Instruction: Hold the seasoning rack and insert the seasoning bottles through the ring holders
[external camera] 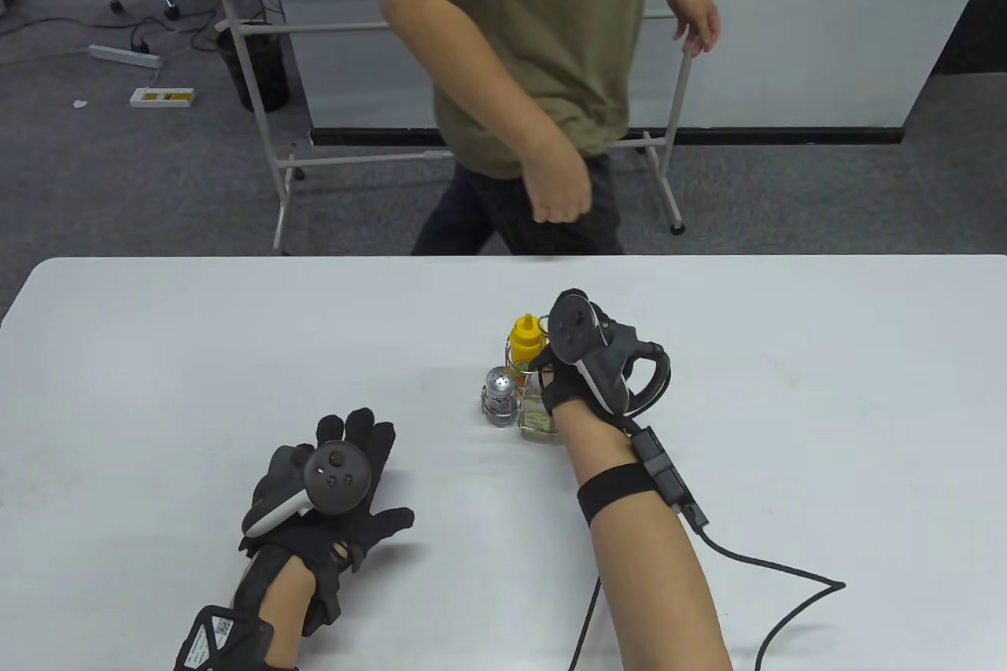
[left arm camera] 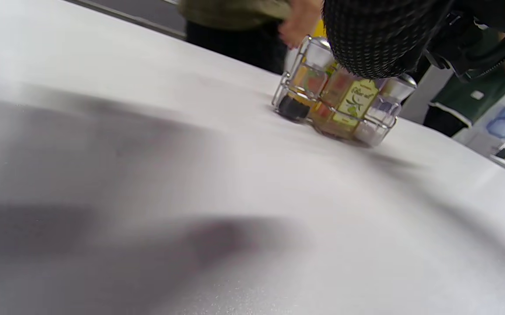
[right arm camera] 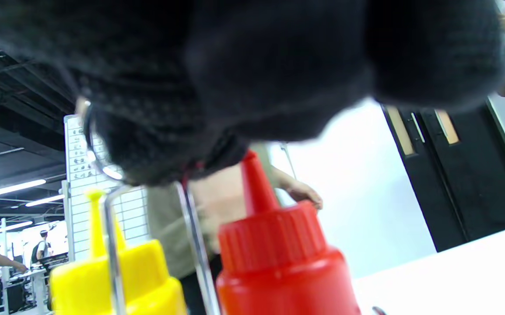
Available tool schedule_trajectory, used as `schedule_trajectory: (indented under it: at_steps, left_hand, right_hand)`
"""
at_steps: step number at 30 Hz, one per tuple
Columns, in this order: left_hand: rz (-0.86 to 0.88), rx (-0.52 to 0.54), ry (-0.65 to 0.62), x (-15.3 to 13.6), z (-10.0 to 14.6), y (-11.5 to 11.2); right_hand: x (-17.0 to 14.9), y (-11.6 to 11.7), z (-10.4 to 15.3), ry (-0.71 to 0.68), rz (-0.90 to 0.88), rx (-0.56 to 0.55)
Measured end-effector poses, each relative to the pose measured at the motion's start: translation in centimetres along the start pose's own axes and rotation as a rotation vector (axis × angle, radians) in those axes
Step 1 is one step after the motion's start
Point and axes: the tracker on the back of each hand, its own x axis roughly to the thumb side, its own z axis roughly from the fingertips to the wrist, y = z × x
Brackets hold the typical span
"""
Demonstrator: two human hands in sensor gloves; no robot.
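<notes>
The wire seasoning rack [external camera: 485, 409] stands at the table's middle. In it are a yellow squeeze bottle [external camera: 525, 337], a silver-capped shaker [external camera: 500, 390] and a clear oil bottle [external camera: 539, 419]. My right hand [external camera: 557, 381] is over the rack's top. In the right wrist view its gloved fingers close around the wire handle [right arm camera: 193, 236], above a red squeeze bottle [right arm camera: 278, 271] and the yellow one [right arm camera: 103, 284]. My left hand [external camera: 378, 466] lies flat and open on the table, left of the rack and apart from it. The rack [left arm camera: 287, 83] and oil bottle [left arm camera: 357, 103] show in the left wrist view.
A person in an olive shirt [external camera: 535, 73] stands just behind the table's far edge [external camera: 503, 257]. A whiteboard stand [external camera: 283, 175] is behind them. A black cable [external camera: 787, 584] runs from my right forearm across the table's front right.
</notes>
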Motion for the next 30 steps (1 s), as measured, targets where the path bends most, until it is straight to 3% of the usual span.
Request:
schedule_trajectory:
  at_steps: [8, 12, 15, 21, 25, 30]
  left_hand:
    - [0.003, -0.014, 0.013, -0.2, 0.0, -0.1]
    - [-0.003, -0.012, 0.005, 0.0, 0.0, -0.2]
    - [-0.012, -0.017, -0.011, 0.3, -0.1, -0.4]
    - [-0.027, -0.024, -0.016, 0.5, -0.1, -0.5]
    - [-0.044, -0.023, -0.021, 0.8, 0.0, -0.6]
    - [-0.074, -0.035, -0.035, 1.3, 0.0, -0.9]
  right_hand:
    - [0.0, -1.2, 1.3, -0.052, 0.059, 0.016]
    - [-0.9, -5.3, 3.2, -0.128, 0.038, -0.056]
    - [-2.4, -7.6, 5.1, -0.155, -0.029, -0.04]
    - [-6.8, -8.6, 10.0, -0.178, -0.106, 0.156]
    - [-9.6, -7.3, 13.4, -0.201, -0.171, 0.296]
    - [-11.7, -5.1, 15.8, -0.226, -0.192, 0.456]
